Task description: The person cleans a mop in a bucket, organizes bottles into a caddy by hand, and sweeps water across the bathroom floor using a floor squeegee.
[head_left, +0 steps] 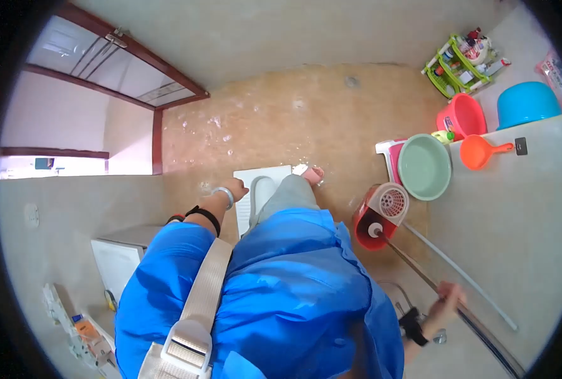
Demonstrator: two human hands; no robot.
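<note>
My right hand, with a black band at its wrist, is closed around the metal pole of a mop. The pole slants down to a white fitting inside a red mop bucket, where the mop's lower end sits; its strands are hidden. A pale wringer basket covers the bucket's other half. My left hand, wearing a bracelet, hangs with curled fingers above a white squat toilet. Nothing shows in it.
A green basin, pink bucket, orange dipper and blue basin line the right wall. Behind them stands a green rack of bottles. A thin white pole leans nearby. The tan floor looks wet; a framed door stands open.
</note>
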